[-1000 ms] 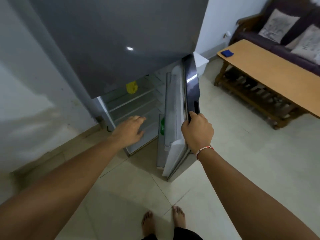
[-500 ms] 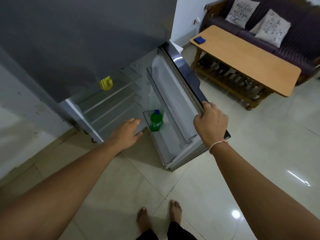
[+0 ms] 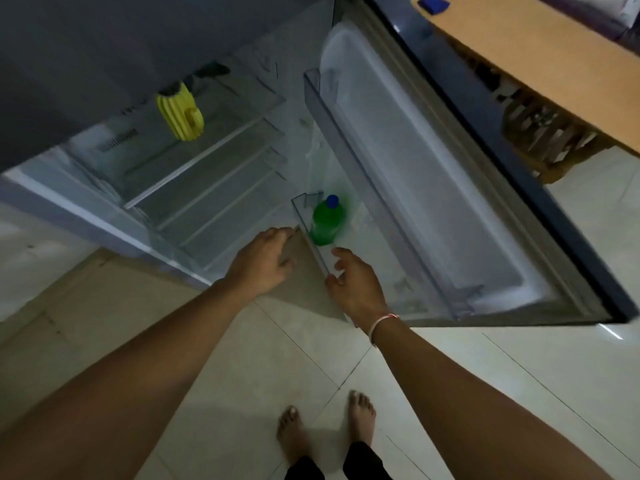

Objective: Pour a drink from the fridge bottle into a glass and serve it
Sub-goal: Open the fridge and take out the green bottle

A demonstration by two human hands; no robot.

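1. My left hand (image 3: 265,259) was stretched toward the fridge (image 3: 180,188), fingers (image 3: 282,233) relaxed and nearly straight, grasping nothing. Its fingertips lay just beside the near corner of the clear door bin (image 3: 310,233); I could not tell whether they touched it.
2. My right hand (image 3: 353,282) hovered over the near end of that bin, fingers loosely spread and half curled, released, with nothing in it. A thread band (image 3: 382,323) circled its wrist.
3. The bottle (image 3: 327,221), green with a blue cap (image 3: 332,200), stood upright in the bin on the inside of the door (image 3: 450,188), at the bin's far end. It was ahead of both hands, between them and apart from each; the right one was the nearer.
4. The door stood wide open, its white liner facing up toward me, with a longer bin (image 3: 363,161) above the bottle's.
5. Inside the fridge I saw glass shelves (image 3: 207,174) and a yellow ribbed mug (image 3: 180,114) on the upper one, well apart from the bottle.
6. Beyond the door was a wooden bench (image 3: 540,60) with a small blue thing (image 3: 433,2) on its corner and a slatted rack (image 3: 540,126) beneath.
7. My bare feet (image 3: 327,427) stood on the pale tiled floor (image 3: 242,393), below the hands.
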